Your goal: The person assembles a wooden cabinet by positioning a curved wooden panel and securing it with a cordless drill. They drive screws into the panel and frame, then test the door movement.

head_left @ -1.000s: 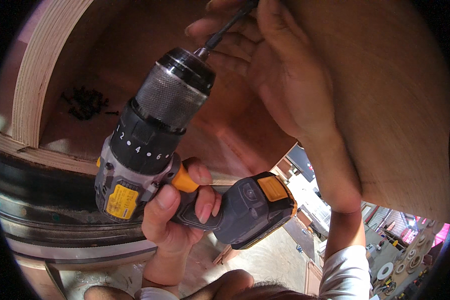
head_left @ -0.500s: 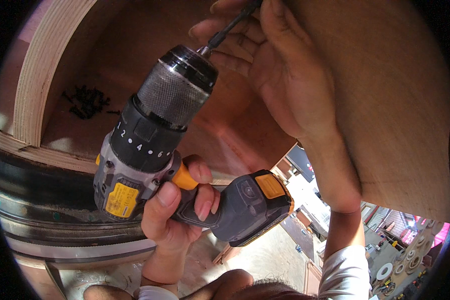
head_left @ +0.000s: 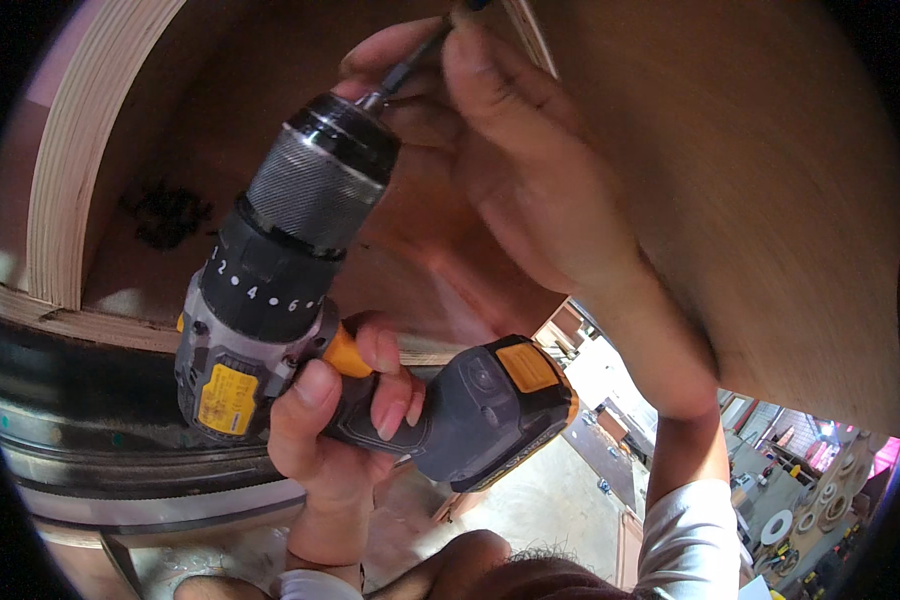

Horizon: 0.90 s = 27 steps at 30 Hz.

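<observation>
Drill [head_left: 300, 270] nudged upward; left hand [head_left: 335, 430] grips, right hand [head_left: 510, 170] steadies bit.

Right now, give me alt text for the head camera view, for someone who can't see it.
A left hand holds a grey, black and yellow cordless drill by its handle, pointing it up at a plywood panel. The right hand pinches the driver bit near its tip. A curved plywood edge runs along the left, with a workshop floor far below.
</observation>
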Each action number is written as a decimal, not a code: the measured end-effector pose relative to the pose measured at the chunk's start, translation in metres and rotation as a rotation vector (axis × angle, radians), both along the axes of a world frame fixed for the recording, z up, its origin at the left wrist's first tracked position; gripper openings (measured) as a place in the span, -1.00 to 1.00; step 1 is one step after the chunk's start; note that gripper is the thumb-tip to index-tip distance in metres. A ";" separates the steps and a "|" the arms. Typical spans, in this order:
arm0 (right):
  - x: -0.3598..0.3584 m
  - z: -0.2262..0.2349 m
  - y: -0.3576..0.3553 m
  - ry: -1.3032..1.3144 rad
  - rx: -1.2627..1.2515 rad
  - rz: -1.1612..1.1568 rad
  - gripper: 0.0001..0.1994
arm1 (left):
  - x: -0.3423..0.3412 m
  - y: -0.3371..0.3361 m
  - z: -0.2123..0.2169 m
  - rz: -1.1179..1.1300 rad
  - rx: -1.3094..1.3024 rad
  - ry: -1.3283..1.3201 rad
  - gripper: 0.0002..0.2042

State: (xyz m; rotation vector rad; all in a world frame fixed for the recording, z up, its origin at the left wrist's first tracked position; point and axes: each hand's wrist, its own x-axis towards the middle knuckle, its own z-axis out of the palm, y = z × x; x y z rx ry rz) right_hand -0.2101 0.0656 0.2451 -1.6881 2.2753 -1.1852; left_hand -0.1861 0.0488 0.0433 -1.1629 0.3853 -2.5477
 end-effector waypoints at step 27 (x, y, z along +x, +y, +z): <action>0.027 -0.024 0.001 -0.039 0.179 -0.103 -0.41 | 0.002 -0.006 0.006 0.060 -0.056 0.062 -0.58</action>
